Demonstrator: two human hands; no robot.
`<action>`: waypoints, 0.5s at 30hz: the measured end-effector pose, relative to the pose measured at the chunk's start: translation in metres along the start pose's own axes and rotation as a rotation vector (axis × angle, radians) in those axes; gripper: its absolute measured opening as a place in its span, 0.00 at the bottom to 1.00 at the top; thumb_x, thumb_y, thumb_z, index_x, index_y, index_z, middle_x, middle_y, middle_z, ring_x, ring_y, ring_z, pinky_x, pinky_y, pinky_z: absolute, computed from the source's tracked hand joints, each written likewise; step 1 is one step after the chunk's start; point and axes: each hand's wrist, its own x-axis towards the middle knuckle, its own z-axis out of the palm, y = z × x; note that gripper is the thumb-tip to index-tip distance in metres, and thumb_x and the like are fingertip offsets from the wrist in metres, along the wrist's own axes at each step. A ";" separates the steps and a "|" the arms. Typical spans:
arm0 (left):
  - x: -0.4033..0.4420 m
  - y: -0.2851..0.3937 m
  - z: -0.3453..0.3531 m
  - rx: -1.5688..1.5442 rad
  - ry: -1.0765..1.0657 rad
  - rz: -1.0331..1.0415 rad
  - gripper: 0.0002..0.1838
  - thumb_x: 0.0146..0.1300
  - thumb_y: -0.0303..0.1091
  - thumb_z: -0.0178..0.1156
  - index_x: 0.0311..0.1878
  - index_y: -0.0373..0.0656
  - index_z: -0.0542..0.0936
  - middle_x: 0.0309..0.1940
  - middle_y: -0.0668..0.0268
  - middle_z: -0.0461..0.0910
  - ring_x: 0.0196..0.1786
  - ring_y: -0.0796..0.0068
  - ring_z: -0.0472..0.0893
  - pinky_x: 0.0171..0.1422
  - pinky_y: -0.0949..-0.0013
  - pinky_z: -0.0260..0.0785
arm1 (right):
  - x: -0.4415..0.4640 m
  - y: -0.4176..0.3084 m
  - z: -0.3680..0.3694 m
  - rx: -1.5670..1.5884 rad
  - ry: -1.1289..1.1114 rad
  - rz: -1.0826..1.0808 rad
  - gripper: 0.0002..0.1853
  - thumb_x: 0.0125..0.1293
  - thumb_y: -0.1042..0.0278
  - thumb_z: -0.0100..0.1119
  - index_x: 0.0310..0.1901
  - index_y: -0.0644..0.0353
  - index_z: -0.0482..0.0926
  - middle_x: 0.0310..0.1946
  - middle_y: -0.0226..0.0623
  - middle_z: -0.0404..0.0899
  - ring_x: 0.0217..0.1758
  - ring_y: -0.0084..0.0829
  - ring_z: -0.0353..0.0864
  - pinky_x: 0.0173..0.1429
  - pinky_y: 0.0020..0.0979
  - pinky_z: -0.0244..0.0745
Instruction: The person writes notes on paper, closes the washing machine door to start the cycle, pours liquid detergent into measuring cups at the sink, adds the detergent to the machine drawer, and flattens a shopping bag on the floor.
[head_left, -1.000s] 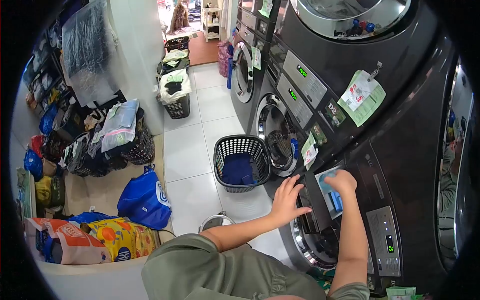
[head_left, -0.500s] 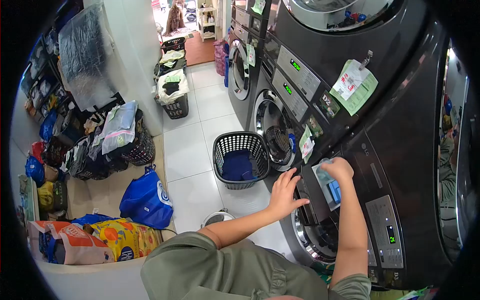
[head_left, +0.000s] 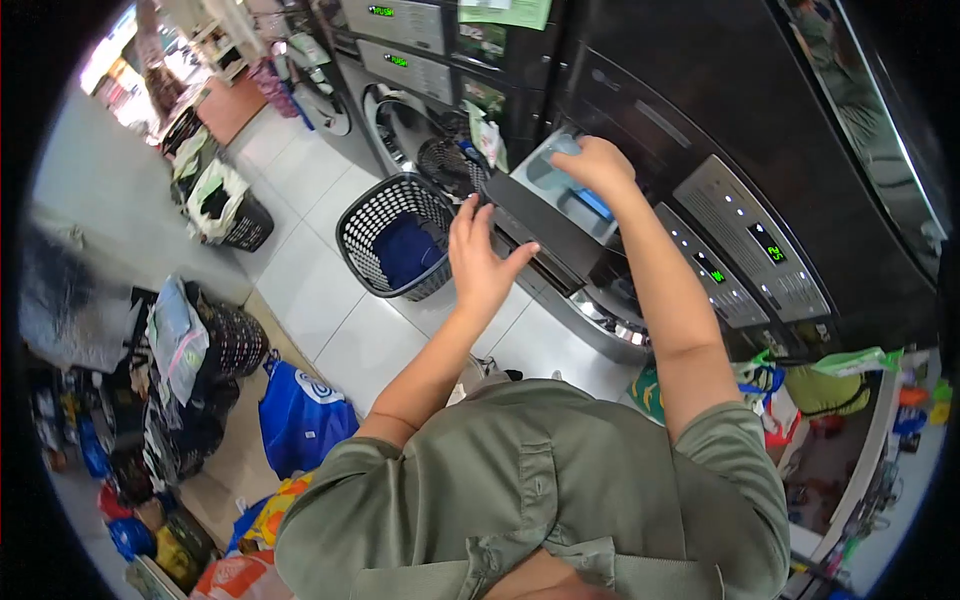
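A detergent drawer (head_left: pixel 540 228) is pulled out of the dark washing machine, its pale inside facing up with a blue part (head_left: pixel 592 203) in it. My right hand (head_left: pixel 604 168) is over the drawer, fingers curled on a translucent plastic cup (head_left: pixel 548 170); its lower part blends with the drawer, so I cannot tell if it touches. My left hand (head_left: pixel 484 258) hovers beside the drawer's front, fingers spread and holding nothing. Below and left of it, a black laundry basket (head_left: pixel 352 235) on the floor holds dark blue cloth (head_left: pixel 408 248).
Control panels (head_left: pixel 745 240) with green digits are to the right of the drawer. A front-loader door (head_left: pixel 400 125) stands behind the basket. Leftward are a blue bag (head_left: pixel 305 415), a filled basket (head_left: pixel 235 345) and another laundry basket (head_left: pixel 250 228). More bags (head_left: pixel 825 390) lie at the right.
The view has turned, shifting the machines up and left. My right hand stays over the drawer with the cup; my left hand remains spread near its front.
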 end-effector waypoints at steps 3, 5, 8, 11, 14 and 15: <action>-0.001 -0.002 0.001 0.025 -0.010 0.022 0.38 0.36 0.43 0.73 0.50 0.34 0.70 0.58 0.49 0.64 0.59 0.49 0.64 0.62 0.56 0.57 | -0.018 0.011 0.007 0.197 0.127 -0.014 0.33 0.40 0.46 0.62 0.45 0.63 0.75 0.43 0.49 0.78 0.47 0.44 0.78 0.49 0.38 0.72; 0.000 -0.003 0.002 0.008 -0.024 0.042 0.37 0.38 0.43 0.73 0.51 0.34 0.70 0.58 0.48 0.63 0.60 0.49 0.64 0.63 0.56 0.56 | -0.024 0.013 0.012 0.325 0.194 0.011 0.34 0.38 0.50 0.64 0.46 0.64 0.72 0.41 0.50 0.78 0.46 0.45 0.78 0.48 0.38 0.73; 0.000 -0.002 0.002 0.012 -0.042 0.070 0.35 0.40 0.41 0.72 0.50 0.33 0.70 0.58 0.48 0.63 0.60 0.50 0.64 0.64 0.57 0.55 | -0.031 0.009 0.020 0.480 0.311 0.010 0.34 0.38 0.51 0.65 0.47 0.64 0.70 0.41 0.52 0.77 0.46 0.47 0.77 0.50 0.40 0.71; 0.000 -0.014 0.009 -0.118 -0.058 0.075 0.34 0.42 0.38 0.72 0.50 0.30 0.69 0.58 0.48 0.63 0.61 0.51 0.63 0.65 0.57 0.54 | -0.032 0.005 0.029 0.611 0.468 0.012 0.34 0.38 0.53 0.67 0.47 0.61 0.68 0.40 0.49 0.76 0.44 0.48 0.75 0.46 0.42 0.71; 0.002 -0.010 0.011 -0.041 -0.061 0.086 0.33 0.44 0.37 0.71 0.51 0.29 0.69 0.58 0.48 0.63 0.61 0.52 0.63 0.65 0.58 0.53 | -0.033 0.002 0.038 0.880 0.695 -0.157 0.31 0.43 0.60 0.69 0.47 0.60 0.66 0.41 0.44 0.74 0.43 0.41 0.75 0.46 0.36 0.71; 0.006 -0.011 0.014 -0.055 -0.093 0.086 0.33 0.45 0.37 0.71 0.51 0.28 0.68 0.58 0.48 0.63 0.61 0.52 0.63 0.65 0.58 0.53 | -0.041 0.003 0.032 1.023 0.701 -0.213 0.29 0.44 0.63 0.69 0.47 0.60 0.65 0.41 0.42 0.73 0.43 0.37 0.75 0.45 0.33 0.70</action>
